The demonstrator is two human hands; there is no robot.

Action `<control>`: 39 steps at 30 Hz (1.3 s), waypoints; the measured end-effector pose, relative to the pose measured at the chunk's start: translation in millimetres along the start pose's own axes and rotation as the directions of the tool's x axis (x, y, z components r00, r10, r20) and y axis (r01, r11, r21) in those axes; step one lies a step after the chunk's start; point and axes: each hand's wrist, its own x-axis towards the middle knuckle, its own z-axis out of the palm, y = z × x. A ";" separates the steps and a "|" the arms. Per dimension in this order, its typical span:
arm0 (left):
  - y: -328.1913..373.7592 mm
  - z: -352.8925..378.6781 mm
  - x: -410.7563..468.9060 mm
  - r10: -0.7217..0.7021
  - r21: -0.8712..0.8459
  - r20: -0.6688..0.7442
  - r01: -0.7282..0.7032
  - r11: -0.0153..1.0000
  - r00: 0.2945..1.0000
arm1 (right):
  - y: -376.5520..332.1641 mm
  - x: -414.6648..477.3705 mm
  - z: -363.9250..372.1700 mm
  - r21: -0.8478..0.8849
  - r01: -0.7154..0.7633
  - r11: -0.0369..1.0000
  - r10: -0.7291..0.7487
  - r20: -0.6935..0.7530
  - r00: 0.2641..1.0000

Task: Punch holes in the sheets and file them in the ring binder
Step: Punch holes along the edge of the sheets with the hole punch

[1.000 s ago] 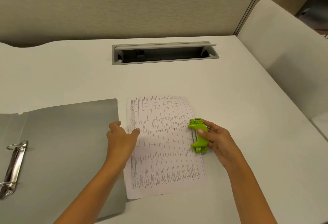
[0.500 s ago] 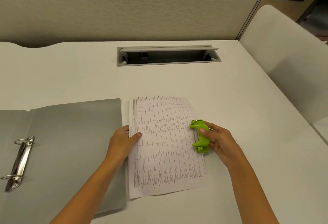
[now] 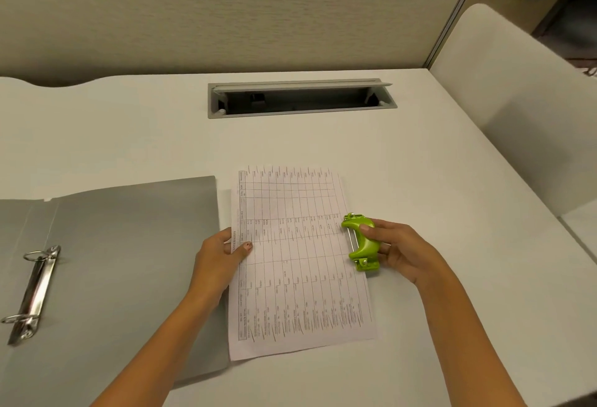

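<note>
On a white desk (image 3: 420, 154), near the middle, lies a printed sheet (image 3: 297, 261). At its right edge sits a green hole punch (image 3: 361, 242), gripped by the right hand (image 3: 400, 250), fingers closed around it. At its left edge, the left hand (image 3: 219, 255) pinches the sheet, thumb on top. Further left, touching the sheet, a grey ring binder (image 3: 122, 245) lies open, showing 2 rings.
</note>
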 end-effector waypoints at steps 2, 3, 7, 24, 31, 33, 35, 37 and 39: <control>-1.0 0.8 -0.5 0.006 -0.008 -0.005 -0.006 1.000 1.000 | -1.0 0.4 1.1 -0.010 -0.001 1.000 0.001 -0.006 1.000; -1.6 1.4 -0.8 0.008 -0.012 -0.011 -0.009 1.000 1.000 | -0.7 0.7 2.1 -0.014 0.001 1.000 -0.001 -0.010 1.000; -4.9 5.1 -3.2 0.021 -0.011 -0.051 -0.022 1.000 0.998 | 2.8 1.6 4.6 -0.017 0.020 1.000 -0.020 -0.031 0.999; -5.4 2.1 -1.4 -0.013 -0.112 0.002 0.013 0.994 1.000 | 2.9 3.0 0.1 0.044 -0.004 0.999 0.005 -0.016 1.000; -4.5 0.9 -1.0 -0.031 -0.150 0.017 0.033 0.988 0.999 | 3.2 5.9 -2.3 0.063 -0.021 0.998 0.023 -0.025 0.999; -4.6 0.5 -1.1 -0.032 -0.164 0.023 0.036 0.986 0.999 | 3.3 6.0 -2.4 0.055 -0.023 0.998 0.025 -0.028 0.999; -4.3 0.2 -1.4 -0.035 -0.164 0.025 0.038 0.986 0.999 | 3.6 6.4 -2.9 0.048 -0.029 0.998 0.030 -0.024 0.999; -4.2 -0.2 -1.1 -0.042 -0.169 0.026 0.046 0.985 0.999 | 4.2 6.9 -3.6 0.040 -0.038 0.998 0.039 -0.020 0.999; -4.1 -0.7 -0.7 -0.047 -0.173 0.028 0.051 0.984 0.998 | 4.4 7.6 -4.2 0.027 -0.049 0.998 0.049 -0.014 0.999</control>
